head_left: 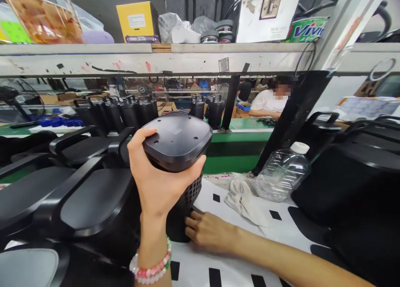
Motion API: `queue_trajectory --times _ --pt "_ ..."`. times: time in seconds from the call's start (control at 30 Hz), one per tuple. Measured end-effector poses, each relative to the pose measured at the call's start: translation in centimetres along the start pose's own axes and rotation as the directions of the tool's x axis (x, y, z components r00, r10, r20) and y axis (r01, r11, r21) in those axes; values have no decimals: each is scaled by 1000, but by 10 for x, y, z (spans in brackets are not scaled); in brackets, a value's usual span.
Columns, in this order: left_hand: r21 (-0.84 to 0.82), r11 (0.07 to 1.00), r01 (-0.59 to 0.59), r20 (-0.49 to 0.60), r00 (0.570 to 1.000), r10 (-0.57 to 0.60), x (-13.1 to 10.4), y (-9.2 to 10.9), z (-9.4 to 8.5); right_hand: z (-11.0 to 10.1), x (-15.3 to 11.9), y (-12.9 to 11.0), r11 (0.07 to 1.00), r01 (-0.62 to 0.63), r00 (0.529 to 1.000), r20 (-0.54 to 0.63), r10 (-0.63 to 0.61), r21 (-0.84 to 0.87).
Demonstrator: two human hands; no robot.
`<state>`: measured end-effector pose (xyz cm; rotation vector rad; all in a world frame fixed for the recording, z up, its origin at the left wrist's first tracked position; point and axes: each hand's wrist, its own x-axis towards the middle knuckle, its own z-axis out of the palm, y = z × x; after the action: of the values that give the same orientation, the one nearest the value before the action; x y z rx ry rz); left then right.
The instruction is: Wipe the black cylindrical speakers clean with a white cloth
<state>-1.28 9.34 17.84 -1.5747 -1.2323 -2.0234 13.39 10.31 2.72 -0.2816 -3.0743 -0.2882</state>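
Observation:
My left hand (162, 183), with beaded bracelets at its wrist, grips a black housing (178, 137) around its top, thumb and fingers on opposite edges. The housing has a smooth, rounded-square end face with small screw holes, and a perforated mesh wall (193, 192) below it. Low beside the housing, my right hand (208, 233) has its fingers curled in against the dark lower part; its fingertips and anything in them are hidden. White sheeting with black squares (215, 276) covers the bench under my hands.
Several black handled units (93, 195) crowd the left, and more dark units (359, 174) stand at the right. A clear plastic bottle (283, 172) and a pale cloth (242, 197) lie beyond my right hand. A shelf (187, 60) spans overhead; a person (268, 101) sits across.

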Motion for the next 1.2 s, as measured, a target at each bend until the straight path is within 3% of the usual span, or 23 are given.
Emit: queue_trajectory --times 0.13,0.3,0.5,0.7,0.83,0.9,1.1,1.2 --pt "-23 999 22 -33 999 -23 2 7 -3 7 -1 22 989 146 989 1 -146 -9" --pt "48 999 -3 -84 996 8 2 17 -11 11 -3 40 975 213 976 -62 -209 56" --pt "90 994 -59 -138 988 72 1 22 -24 28 0 47 948 317 940 -145 -309 37" --pt "94 994 -61 -106 992 71 1 24 -26 34 -1 49 912 410 897 -184 -401 15" --pt "115 993 -21 -114 993 34 1 26 -24 38 0 50 926 372 914 -199 -354 60" --pt "137 989 -52 -117 991 68 2 25 -26 39 0 51 941 319 932 -217 -290 113" --pt "239 967 -86 -28 995 95 5 26 -38 36 3 52 898 291 936 -293 -196 331" --pt "254 964 -74 -30 996 84 5 27 -42 33 11 51 865 173 947 -322 -14 471"
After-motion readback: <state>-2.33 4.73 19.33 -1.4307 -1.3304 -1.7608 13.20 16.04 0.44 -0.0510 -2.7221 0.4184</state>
